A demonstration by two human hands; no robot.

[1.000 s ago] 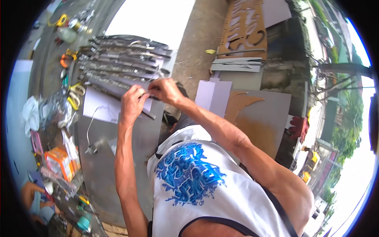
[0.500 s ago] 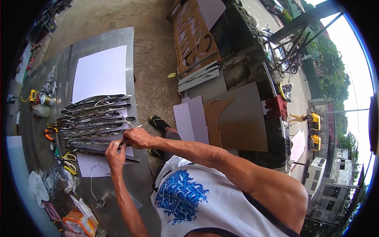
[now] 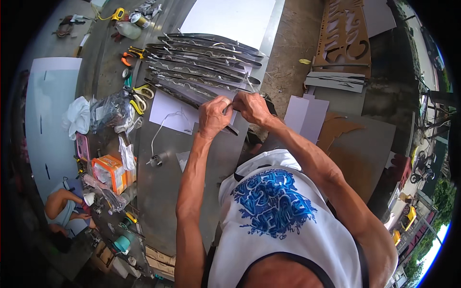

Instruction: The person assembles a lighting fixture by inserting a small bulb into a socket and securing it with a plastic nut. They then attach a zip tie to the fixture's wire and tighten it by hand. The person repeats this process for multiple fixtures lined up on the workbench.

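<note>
Several long, dark curved strips (image 3: 201, 65) with thin white wires along them lie side by side on a metal table. My left hand (image 3: 214, 115) is over the nearest strips, its thumb and fingers pinched together. My right hand (image 3: 252, 108) is closed just beside it, fingertips almost meeting the left ones. What they pinch is small and hidden by the fingers. A dark strip (image 3: 231, 130) shows its end just below the hands. Loose white wire (image 3: 249, 81) sticks up beyond my right hand. White sheets (image 3: 163, 113) lie beneath the strips.
Left of the strips lie scissors (image 3: 139, 98), orange-handled pliers (image 3: 127, 58) and a yellow tape measure (image 3: 117, 14). A small metal part (image 3: 156, 160) with a white cord rests nearer. An orange box (image 3: 113, 173) stands lower left, near a seated person (image 3: 65, 204). Cut-out brown panels (image 3: 341, 38) lean right.
The view has swung, so the table and strips appear farther right and higher. Both hands stay close together at the strips, fingers still closed.
</note>
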